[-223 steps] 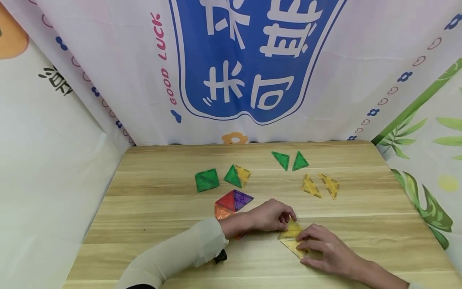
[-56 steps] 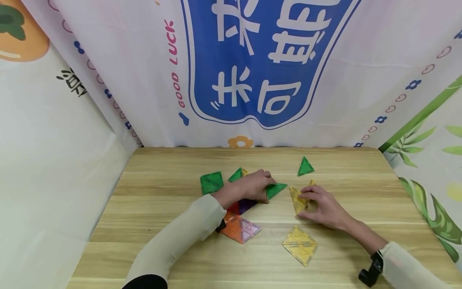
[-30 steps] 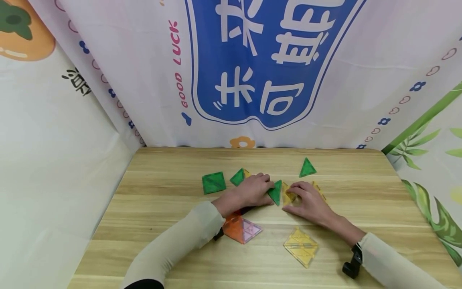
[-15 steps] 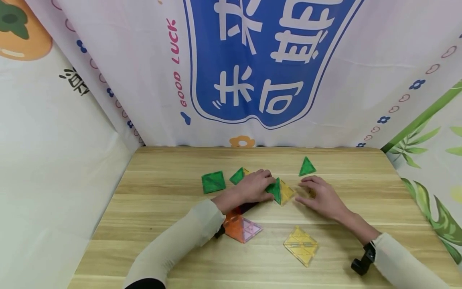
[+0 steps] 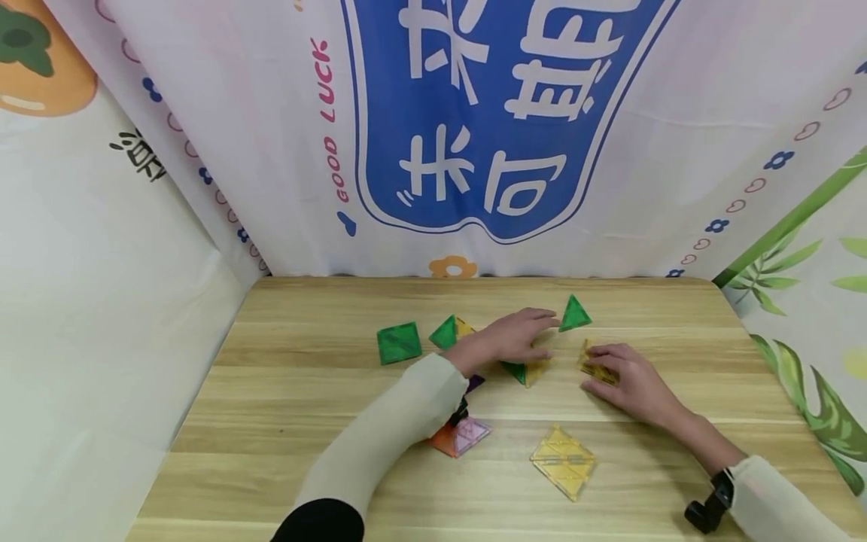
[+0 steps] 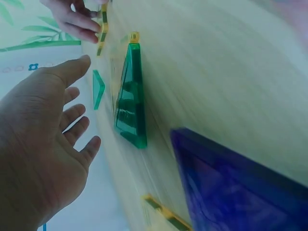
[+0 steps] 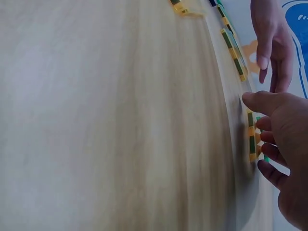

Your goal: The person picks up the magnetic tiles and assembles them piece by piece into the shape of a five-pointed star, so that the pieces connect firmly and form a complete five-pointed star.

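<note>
Both hands are working over the wooden table (image 5: 284,391): the right hand (image 5: 626,376) is pinching a yellow triangle tile (image 5: 596,365) flat, while farther off the left hand (image 5: 518,335) is reaching open-fingered toward the lone green triangle tile (image 5: 574,314), passing above the joined green-and-yellow pair (image 5: 524,370).

My sleeves (image 5: 400,429) are pale beige. On the light wood-grain desk (image 5: 284,421) lie translucent tiles: green triangles (image 5: 575,315), a green square (image 5: 399,343), a yellow diamond (image 5: 564,462) near the front edge, an orange and pink pair (image 5: 460,438), a purple one (image 6: 240,187).
</note>
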The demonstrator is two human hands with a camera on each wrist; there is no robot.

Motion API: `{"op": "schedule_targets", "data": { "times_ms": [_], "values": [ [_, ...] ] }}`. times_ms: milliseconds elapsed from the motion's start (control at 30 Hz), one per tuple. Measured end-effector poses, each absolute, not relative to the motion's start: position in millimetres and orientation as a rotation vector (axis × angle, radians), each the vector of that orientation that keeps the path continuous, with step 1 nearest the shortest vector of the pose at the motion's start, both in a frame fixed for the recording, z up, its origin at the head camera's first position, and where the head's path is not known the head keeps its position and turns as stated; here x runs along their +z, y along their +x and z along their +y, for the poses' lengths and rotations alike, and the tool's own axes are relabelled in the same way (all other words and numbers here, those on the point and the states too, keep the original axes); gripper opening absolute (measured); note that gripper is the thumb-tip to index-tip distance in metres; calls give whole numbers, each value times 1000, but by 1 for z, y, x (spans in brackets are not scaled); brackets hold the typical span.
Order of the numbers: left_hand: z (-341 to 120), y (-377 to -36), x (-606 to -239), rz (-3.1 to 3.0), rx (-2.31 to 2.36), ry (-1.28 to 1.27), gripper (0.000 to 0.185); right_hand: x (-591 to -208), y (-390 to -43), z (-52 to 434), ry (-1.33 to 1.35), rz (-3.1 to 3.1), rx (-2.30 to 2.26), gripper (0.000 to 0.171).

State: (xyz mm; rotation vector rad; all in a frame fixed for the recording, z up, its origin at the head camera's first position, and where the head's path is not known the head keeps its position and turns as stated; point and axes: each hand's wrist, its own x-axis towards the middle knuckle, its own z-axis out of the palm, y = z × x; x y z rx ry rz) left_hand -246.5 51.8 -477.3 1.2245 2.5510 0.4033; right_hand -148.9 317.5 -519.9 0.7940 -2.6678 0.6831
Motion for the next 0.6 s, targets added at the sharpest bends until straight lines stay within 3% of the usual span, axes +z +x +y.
{"op": "schedule_targets", "data": {
  "times_ms": [600],
  "values": [
    [92, -246, -488, 2550, 115, 1202, 64, -520, -134, 331, 841, -2601, 603, 40]
  ]
}}
